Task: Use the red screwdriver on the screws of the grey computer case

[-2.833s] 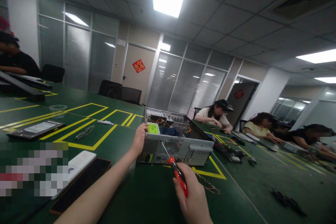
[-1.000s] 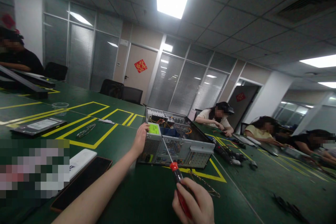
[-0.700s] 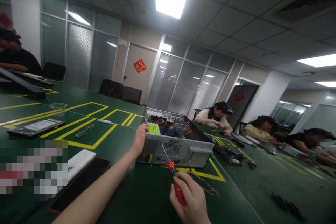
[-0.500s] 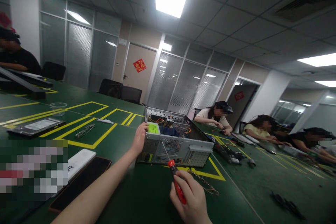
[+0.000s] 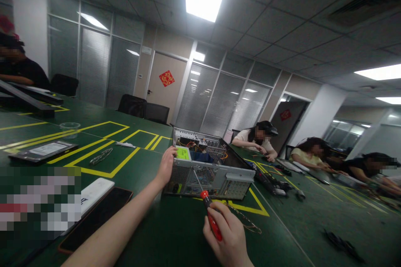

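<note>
In the head view, the open computer case [image 5: 216, 177] lies on the tabletop [image 5: 150, 225] ahead of you, its vented panel facing you. Your right hand [image 5: 228, 231], on the near side of the case, has its grip closed around the red-and-black handle of a screwdriver [image 5: 205, 197]. The shaft slants up to that panel, the tip ending below the green label [image 5: 183, 153] on the case; whether it touches is too small to tell. Your left hand [image 5: 166, 166] lays its fingers over the corner of the case beside that label; you cannot tell from here how firmly its grip closes, since the thumb side is hidden.

A second ago your right hand was lower and farther right, covering more of the handle; now more red shows and the tool points to nearly the same spot. Over the last half second almost nothing shifts. That suggests you have regripped and are working steadily at one point, with your left hand bracing the case. Left of the case lie a phone [image 5: 97, 217] and a hard drive [image 5: 44, 150], both well apart from it.
</note>
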The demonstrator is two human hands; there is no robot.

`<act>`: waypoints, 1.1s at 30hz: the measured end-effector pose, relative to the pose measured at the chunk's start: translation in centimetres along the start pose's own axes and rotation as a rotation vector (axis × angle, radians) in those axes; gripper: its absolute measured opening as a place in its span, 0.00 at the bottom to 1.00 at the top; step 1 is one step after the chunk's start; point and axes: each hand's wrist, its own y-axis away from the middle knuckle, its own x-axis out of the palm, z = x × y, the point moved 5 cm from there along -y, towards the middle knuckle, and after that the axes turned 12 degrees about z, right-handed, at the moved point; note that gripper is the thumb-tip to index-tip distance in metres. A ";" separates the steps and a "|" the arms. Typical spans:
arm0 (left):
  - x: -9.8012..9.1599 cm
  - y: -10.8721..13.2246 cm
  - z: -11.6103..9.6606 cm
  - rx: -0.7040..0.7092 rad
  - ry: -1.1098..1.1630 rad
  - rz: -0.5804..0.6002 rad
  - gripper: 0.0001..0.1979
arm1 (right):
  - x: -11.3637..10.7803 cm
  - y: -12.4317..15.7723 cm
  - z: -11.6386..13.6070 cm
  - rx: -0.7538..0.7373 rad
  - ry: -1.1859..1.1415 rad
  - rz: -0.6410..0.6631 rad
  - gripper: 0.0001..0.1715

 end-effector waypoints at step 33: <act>0.0 0.1 0.0 -0.007 -0.006 0.007 0.25 | 0.1 -0.3 -1.5 0.313 0.078 0.133 0.15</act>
